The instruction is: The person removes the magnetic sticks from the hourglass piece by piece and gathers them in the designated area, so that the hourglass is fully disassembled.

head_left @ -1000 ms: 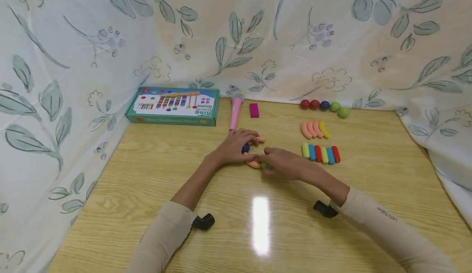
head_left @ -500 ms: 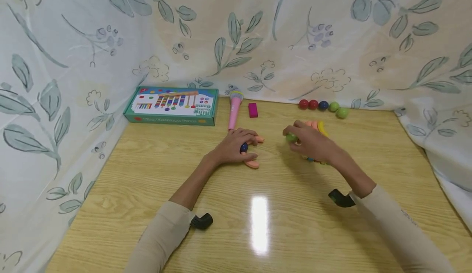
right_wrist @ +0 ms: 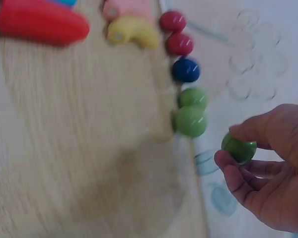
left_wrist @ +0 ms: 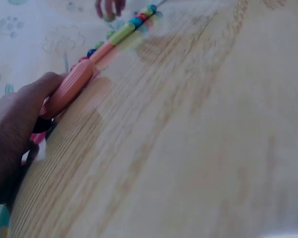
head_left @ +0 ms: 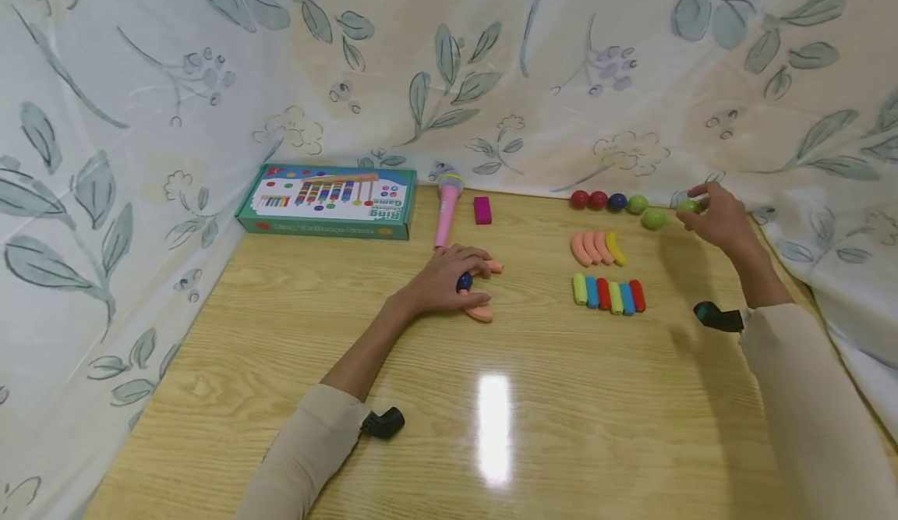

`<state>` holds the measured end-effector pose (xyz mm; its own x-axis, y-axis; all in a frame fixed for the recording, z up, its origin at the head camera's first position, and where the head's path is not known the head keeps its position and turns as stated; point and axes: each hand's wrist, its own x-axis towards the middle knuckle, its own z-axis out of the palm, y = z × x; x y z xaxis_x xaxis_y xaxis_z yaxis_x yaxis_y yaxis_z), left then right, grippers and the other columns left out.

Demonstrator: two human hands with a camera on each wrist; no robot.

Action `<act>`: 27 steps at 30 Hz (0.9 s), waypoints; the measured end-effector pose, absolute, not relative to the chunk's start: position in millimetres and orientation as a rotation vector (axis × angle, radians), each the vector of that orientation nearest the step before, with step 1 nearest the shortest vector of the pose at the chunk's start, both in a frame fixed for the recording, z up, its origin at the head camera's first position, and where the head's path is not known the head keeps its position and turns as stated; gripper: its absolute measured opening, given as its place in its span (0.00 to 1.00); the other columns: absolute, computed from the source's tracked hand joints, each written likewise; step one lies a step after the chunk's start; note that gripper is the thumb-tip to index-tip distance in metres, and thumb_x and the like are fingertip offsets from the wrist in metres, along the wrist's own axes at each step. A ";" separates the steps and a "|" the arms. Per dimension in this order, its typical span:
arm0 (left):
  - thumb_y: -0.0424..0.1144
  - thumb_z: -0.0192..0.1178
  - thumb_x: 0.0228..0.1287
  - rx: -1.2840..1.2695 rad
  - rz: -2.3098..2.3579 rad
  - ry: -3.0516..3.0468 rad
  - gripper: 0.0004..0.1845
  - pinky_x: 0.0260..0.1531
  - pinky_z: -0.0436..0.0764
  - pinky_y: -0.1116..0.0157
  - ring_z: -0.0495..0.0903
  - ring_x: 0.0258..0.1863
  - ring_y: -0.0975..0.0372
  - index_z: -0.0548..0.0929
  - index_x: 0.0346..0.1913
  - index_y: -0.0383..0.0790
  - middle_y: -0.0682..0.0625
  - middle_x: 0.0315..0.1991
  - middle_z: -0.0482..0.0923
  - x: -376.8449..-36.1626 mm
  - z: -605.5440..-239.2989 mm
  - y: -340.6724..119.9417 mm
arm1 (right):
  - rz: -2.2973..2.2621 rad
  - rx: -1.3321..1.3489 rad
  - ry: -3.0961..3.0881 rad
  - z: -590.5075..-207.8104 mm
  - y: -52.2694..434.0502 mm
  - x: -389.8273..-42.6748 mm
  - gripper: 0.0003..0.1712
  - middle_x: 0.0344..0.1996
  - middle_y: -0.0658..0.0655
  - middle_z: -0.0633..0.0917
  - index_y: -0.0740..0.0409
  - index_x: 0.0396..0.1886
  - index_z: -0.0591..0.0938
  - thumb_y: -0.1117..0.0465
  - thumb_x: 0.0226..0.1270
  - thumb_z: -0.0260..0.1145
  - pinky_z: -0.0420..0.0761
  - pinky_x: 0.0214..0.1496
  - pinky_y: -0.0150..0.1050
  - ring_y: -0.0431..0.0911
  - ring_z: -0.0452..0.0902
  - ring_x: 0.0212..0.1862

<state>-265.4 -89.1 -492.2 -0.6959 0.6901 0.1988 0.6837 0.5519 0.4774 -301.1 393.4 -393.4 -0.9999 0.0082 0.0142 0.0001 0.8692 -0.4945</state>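
My right hand [head_left: 720,217] pinches a small green ball [right_wrist: 239,148] between thumb and fingers. It is above the table at the far right, just past the end of a row of balls [right_wrist: 190,122]: red, dark blue and green. My left hand [head_left: 449,280] rests at mid-table with its fingers spread and loosely bent over a dark blue ball [head_left: 464,280]. Salmon-coloured curved toy pieces [head_left: 480,313] poke out from under that hand near the thumb and the fingertips. In the left wrist view, one salmon piece [left_wrist: 69,89] lies alongside the thumb; the palm hides the rest.
Four-sided toy box [head_left: 326,200], pink toy microphone [head_left: 447,208] and magenta block [head_left: 482,210] stand along the back. Right of centre lie a row of salmon and yellow curved pieces [head_left: 598,248] and a row of coloured sticks [head_left: 609,294]. A floral cloth [head_left: 491,76] walls the table.
My right hand has picked up the green ball beside my left hand and carried it right, to the end of the ball row. My left hand stays in place.
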 end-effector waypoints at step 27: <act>0.58 0.66 0.66 1.267 0.859 2.752 0.21 0.69 0.70 0.50 0.72 0.70 0.54 0.85 0.54 0.50 0.50 0.69 0.77 -266.8 -490.5 -89.0 | 0.845 -0.028 -3.123 -431.9 418.6 -346.7 0.34 0.56 0.83 0.70 0.75 0.72 0.63 0.66 0.72 0.62 0.72 0.52 0.61 0.72 0.69 0.54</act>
<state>-266.8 -89.0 -490.5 -0.6762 0.7012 0.2260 0.7053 0.5276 0.4735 -346.7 418.6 -431.9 -0.9955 -0.0078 -0.0947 0.0411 0.8636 -0.5025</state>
